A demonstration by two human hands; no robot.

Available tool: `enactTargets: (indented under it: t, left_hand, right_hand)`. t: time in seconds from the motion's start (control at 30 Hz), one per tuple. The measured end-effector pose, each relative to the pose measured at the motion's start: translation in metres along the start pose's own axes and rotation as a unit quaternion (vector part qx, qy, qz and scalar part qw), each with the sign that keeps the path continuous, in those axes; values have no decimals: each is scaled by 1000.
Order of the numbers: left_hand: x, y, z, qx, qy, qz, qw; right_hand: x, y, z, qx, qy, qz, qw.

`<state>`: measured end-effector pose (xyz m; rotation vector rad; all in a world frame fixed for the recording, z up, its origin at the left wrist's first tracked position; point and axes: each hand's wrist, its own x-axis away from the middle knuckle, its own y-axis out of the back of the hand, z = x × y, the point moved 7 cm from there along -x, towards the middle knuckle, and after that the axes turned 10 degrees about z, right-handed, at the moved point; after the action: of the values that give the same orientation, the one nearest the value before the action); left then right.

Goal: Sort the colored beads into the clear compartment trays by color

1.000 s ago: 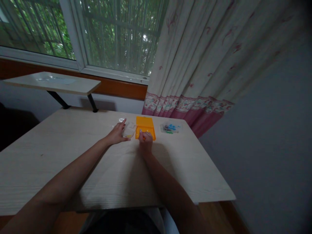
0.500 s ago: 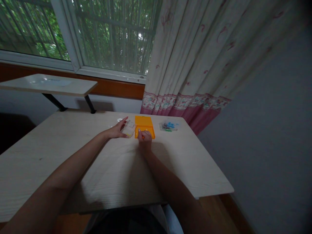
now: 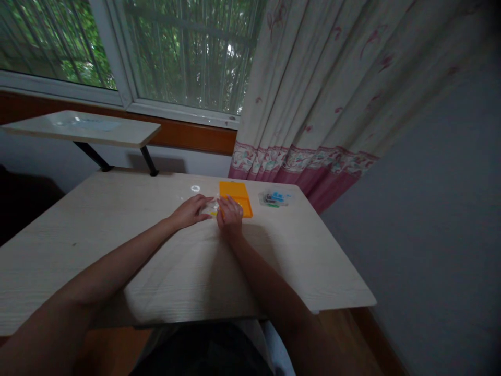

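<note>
Left hand [image 3: 191,210] apparently holds the clear container [image 3: 207,208] beside the orange case [image 3: 234,188].

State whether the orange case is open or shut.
Open: the orange case has its lid back behind its base, whose inside partly shows.

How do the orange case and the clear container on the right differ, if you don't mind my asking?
The orange case is opaque, while the clear container is see-through, with blue pieces showing. The right hand covers part of the orange case; no hand is at the clear container. Both rest on the table.
</note>
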<state>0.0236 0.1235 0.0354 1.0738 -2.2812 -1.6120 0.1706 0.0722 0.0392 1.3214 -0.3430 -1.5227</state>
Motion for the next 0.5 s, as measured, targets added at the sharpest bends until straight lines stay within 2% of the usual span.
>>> enactTargets:
  t: [0.17,0.33,0.5]
  left_hand:
    - [9,-10,-12,-69,-22,19,997]
    - [8,-13,-8,-37,8,-2,999]
    - [5,-9,-5,-23,8,-11,1000]
  right_hand:
    - [4,-2,9,1,12,55,998]
    - [6,2,14,17,28,70,997]
    - [7,-6,12,14,26,75,997]
